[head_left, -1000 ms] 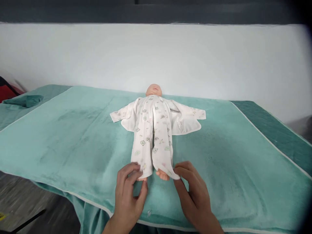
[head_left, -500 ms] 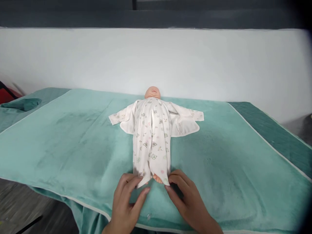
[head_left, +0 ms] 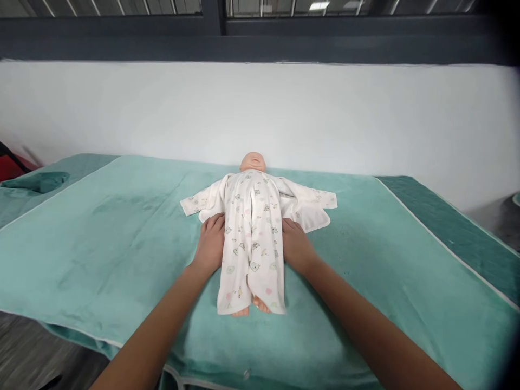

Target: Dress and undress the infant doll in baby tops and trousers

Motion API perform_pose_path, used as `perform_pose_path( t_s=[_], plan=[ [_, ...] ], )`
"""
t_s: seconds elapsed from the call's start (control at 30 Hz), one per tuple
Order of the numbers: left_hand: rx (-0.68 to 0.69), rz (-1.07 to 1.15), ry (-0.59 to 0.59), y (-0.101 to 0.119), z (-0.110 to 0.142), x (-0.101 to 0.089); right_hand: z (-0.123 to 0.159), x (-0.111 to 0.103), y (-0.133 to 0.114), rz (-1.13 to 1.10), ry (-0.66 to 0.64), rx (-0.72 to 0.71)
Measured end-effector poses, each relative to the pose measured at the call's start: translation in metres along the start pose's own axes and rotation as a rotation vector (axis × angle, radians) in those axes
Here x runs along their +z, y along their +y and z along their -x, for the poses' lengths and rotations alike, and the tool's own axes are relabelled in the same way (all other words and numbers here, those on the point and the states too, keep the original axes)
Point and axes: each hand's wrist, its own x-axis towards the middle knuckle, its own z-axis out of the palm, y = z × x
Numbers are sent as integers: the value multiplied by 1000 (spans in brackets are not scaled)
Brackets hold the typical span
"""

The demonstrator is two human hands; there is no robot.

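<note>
A baby doll (head_left: 252, 161) lies on its back, its head at the far side and its toes (head_left: 261, 305) towards me. White printed baby pants (head_left: 252, 238) cover its front from the neck down to the feet. Beneath them is an open white baby shirt (head_left: 300, 211), sleeves spread out to both sides. My left hand (head_left: 211, 241) is closed at the left edge of the pants, fingers together and curled against the cloth. At the opposite edge my right hand (head_left: 296, 246) is closed likewise, just below the shirt flap. Both thumbs and some fingertips are hidden by cloth.
Under the doll is a green blanket (head_left: 122, 244) with pale piping, spread across a table or bed. A white wall (head_left: 260, 108) rises behind it, with a dark window frame (head_left: 260, 49) above. A red and black object (head_left: 12, 162) stands at the far left.
Both hands have let go of the pants' leg hems and moved forward along the doll's sides. The hems now lie flatter and wider over the feet. The view has tilted up slightly.
</note>
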Motion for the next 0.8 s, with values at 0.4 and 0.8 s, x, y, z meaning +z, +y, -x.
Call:
perform_pose_path(
  t_s=[0.4,0.8],
  plan=[
    [44,181,42,1,-12,3,-10,3,-4,-56,19,32],
    [51,200,34,2,-9,3,0,-5,-5,-25,-19,118]
  ],
)
